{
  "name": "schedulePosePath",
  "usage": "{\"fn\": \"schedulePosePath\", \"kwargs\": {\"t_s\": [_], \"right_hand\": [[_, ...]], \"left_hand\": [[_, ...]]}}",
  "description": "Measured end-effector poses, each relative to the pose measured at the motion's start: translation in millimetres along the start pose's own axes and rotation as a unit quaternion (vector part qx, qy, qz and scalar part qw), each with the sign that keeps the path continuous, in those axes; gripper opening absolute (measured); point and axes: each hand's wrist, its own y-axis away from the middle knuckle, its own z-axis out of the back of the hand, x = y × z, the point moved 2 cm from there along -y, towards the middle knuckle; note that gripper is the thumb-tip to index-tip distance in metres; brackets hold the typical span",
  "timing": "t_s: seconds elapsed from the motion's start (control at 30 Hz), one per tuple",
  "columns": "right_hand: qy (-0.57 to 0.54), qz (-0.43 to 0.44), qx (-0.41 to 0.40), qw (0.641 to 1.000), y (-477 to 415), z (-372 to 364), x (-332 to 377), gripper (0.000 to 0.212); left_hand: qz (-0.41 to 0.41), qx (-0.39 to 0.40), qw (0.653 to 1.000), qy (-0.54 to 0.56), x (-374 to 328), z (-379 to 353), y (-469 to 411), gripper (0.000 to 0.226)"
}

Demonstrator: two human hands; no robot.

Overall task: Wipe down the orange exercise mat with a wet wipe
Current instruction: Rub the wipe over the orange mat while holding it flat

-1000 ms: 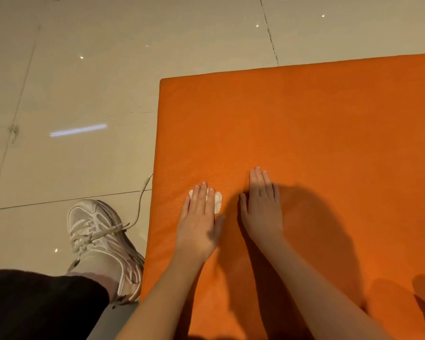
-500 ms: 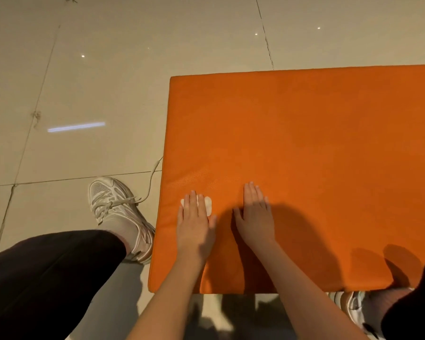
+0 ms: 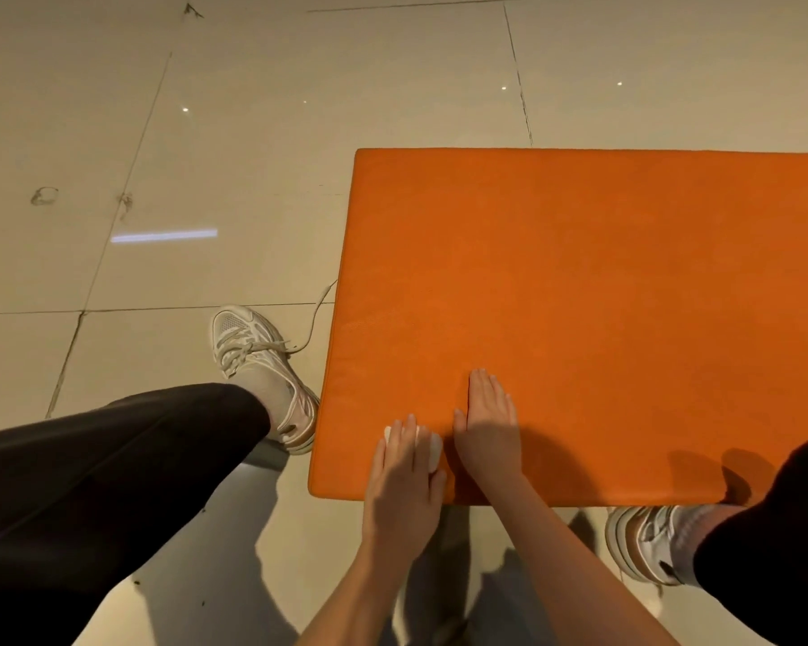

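Note:
The orange exercise mat [image 3: 579, 282] lies flat on the tiled floor and runs out of view to the right. Near its front left corner my left hand [image 3: 404, 477] lies flat with straight fingers, pressing a small white wet wipe [image 3: 434, 449] onto the mat; only the wipe's edges show beside the fingers. Just to its right my right hand [image 3: 486, 428] rests flat on the bare mat, fingers straight and together, holding nothing.
My left white sneaker [image 3: 257, 366] stands against the mat's left edge, its loose lace trailing toward the mat. My right sneaker [image 3: 644, 543] is at the mat's front edge. Dark trouser legs fill the lower left and right. Beige floor tiles [image 3: 206, 156] surround the mat.
Both hands have slid back toward the mat's front edge, the left one dragging the wipe with it. The view has pulled back, so the front edge and both feet now show.

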Motion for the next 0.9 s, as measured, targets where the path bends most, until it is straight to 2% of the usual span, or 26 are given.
{"fn": "schedulePosePath", "kwargs": {"t_s": [0.07, 0.17, 0.23, 0.3, 0.4, 0.47, 0.53, 0.63, 0.7, 0.77, 0.83, 0.9], "right_hand": [[0.006, 0.013, 0.000, 1.000, 4, -1, 0, 0.055], [0.005, 0.004, 0.043, 0.999, 7, 3, -2, 0.059], [-0.006, -0.008, 0.068, 0.998, 6, 4, -4, 0.063], [0.009, -0.022, 0.080, 0.997, 7, 4, -2, 0.063], [0.007, -0.034, 0.093, 0.995, 14, 4, 2, 0.065], [0.013, -0.033, 0.095, 0.995, 19, 3, 3, 0.064], [0.016, -0.031, 0.104, 0.994, 21, 3, 3, 0.064], [0.006, -0.034, 0.107, 0.994, 26, 5, 5, 0.065], [0.010, -0.036, 0.107, 0.994, 30, 7, 7, 0.065], [0.013, -0.032, 0.110, 0.993, 34, 8, 8, 0.065], [0.014, -0.030, 0.121, 0.992, 37, 10, 11, 0.065], [0.026, -0.028, 0.133, 0.990, 38, 11, 12, 0.065]], "left_hand": [[-0.006, -0.010, 1.000, 0.007, 8, 7, 2, 0.053], [0.093, -0.027, 0.995, -0.024, 28, 13, 1, 0.064], [0.131, -0.030, 0.991, -0.011, 26, 10, 11, 0.071], [0.112, 0.004, 0.994, 0.016, 15, 0, 25, 0.067], [0.073, -0.010, 0.997, 0.025, 13, -17, 39, 0.056], [0.112, 0.000, 0.994, 0.020, 23, -12, 38, 0.066], [0.164, -0.018, 0.986, -0.006, 37, -8, 36, 0.066], [0.232, -0.060, 0.970, 0.049, 48, -5, 35, 0.068], [0.221, -0.044, 0.973, 0.041, 41, -4, 34, 0.067], [0.151, -0.025, 0.988, 0.010, 32, -10, 32, 0.067], [0.107, 0.009, 0.994, 0.024, 29, -16, 27, 0.067], [0.109, 0.007, 0.994, 0.012, 32, -6, 22, 0.068]]}}
